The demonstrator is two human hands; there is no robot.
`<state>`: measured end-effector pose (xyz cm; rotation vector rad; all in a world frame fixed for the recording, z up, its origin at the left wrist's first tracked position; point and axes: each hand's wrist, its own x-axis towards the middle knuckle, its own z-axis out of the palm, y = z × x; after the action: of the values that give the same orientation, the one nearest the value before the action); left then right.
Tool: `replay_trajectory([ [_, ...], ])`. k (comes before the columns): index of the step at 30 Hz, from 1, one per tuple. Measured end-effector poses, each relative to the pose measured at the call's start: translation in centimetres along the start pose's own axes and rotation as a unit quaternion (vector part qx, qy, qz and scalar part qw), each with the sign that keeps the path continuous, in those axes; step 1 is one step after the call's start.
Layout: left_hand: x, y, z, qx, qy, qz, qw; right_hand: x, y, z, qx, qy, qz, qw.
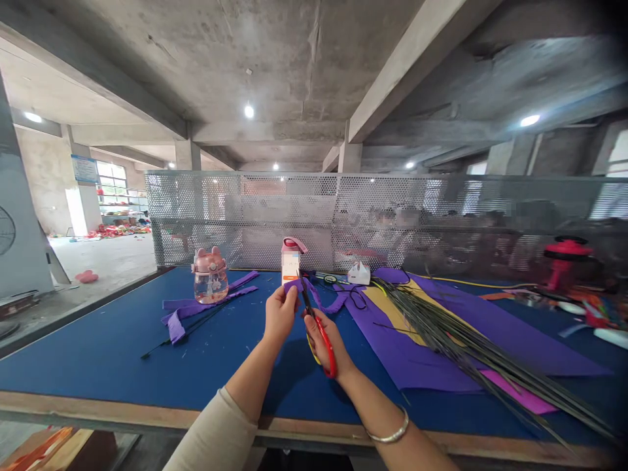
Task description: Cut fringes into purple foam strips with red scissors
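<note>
My left hand (280, 313) is closed, thumb on top, pinching the end of a purple strip (322, 302) that curls away to the right. In my right hand (330, 340) is a pair of scissors (326, 347) with red and yellow handles. Their dark blades point up and away, beside the strip at my left fingertips. I cannot tell whether the blades touch it. More purple strips (175, 324) lie on the left of the blue table (226, 356), with a dark thin stem (164, 345) alongside.
A pink water bottle (210, 278) and a pink-and-white carton (290, 261) stand at the back. Right of my hands, a bundle of dark stems (456, 337) lies across purple sheets (387, 347). A perforated metal screen (245, 216) runs along the far edge. A red bottle (562, 265) stands far right.
</note>
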<state>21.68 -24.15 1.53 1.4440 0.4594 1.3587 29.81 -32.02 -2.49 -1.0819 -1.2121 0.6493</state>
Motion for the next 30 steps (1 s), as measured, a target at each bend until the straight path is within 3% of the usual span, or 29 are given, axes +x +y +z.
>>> replay_trajectory([
  [9, -0.1, 0.1, 0.4, -0.061, 0.004, -0.021, 0.998, -0.4, 0.3, 0.3, 0.05, -0.079, -0.028, 0.995],
  [18, -0.1, -0.2, 0.4, -0.004, -0.017, 0.008, 1.0, -0.4, -0.3, 0.4, 0.055, -0.059, -0.04, 0.996],
  [30, -0.2, -0.1, 0.4, 0.011, -0.026, 0.012, 1.0, -0.3, -1.0, 0.6, 0.083, -0.016, 0.016, 0.996],
])
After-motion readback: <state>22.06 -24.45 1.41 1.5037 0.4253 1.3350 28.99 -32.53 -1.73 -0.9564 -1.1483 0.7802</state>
